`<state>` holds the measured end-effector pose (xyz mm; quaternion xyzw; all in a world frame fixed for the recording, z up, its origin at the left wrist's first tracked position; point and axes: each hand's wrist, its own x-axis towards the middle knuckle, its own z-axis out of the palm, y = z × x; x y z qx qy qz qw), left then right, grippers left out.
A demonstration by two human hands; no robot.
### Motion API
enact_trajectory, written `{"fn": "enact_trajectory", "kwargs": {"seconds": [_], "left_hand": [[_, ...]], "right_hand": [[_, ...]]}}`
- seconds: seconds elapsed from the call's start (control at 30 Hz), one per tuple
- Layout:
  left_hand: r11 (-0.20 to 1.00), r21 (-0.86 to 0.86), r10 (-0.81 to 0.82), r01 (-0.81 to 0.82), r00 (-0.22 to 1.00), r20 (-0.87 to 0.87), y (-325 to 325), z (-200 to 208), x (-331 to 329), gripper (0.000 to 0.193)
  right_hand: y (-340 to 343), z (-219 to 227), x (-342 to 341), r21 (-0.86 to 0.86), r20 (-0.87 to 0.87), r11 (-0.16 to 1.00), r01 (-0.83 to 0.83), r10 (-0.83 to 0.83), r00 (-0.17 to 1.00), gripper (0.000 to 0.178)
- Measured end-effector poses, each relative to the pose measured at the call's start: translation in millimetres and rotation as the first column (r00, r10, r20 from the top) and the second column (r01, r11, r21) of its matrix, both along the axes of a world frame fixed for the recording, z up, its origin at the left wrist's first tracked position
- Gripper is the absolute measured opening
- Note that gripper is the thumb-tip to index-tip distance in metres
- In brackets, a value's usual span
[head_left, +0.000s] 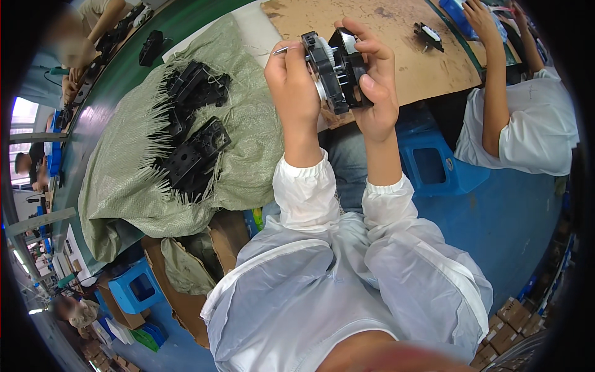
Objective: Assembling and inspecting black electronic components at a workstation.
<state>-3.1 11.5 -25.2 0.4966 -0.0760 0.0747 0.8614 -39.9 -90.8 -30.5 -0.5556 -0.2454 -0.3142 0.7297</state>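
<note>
Above the near edge of the work board, my left hand (294, 87) is closed around a black gear assembly (321, 74) with white gears and thin metal pins. A metal shaft (281, 50) sticks out beside the thumb of that hand. My right hand (382, 93) grips a black plastic housing (354, 69), its fingers around the outer side. Assembly and housing stand upright, face to face and very close, with pins and white gear teeth showing between them. Whether they are joined, I cannot tell.
A green woven sack (248, 136) on my left holds several black plastic housings (197, 152). Another gear assembly (428, 37) lies on the brown board (372, 18). A co-worker's arm (494, 93) is at the right, near a blue stool (434, 158). An open carton (229, 239) stands below the sack.
</note>
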Motion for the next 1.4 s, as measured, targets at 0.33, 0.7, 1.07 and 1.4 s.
{"fn": "enact_trajectory", "kwargs": {"seconds": [0.33, 0.7, 1.07, 1.4], "left_hand": [[0.986, 0.163, 0.026, -0.031, 0.999, 0.03, -2, 2, -1, 0.023], [0.982, 0.187, 0.03, -0.037, 0.999, 0.037, -8, 3, -6, 0.022], [0.998, 0.019, -0.065, 0.066, 0.997, -0.03, -14, 1, -11, 0.019], [0.959, -0.182, -0.228, 0.218, 0.973, -0.034, -6, 8, -12, 0.02]], "right_hand": [[-1, -2, 0, 0.002, 0.004, 1.0, -0.027, 0.027, 1.0, 0.046], [5, 4, -5, -0.042, -0.092, 0.999, -0.001, -0.002, 0.996, 0.067], [-10, 12, -14, -0.294, -0.081, 0.955, 0.035, -0.061, 0.995, 0.068], [1, 22, -18, -0.022, -0.252, 0.988, 0.156, -0.156, 0.955, 0.072]]}}
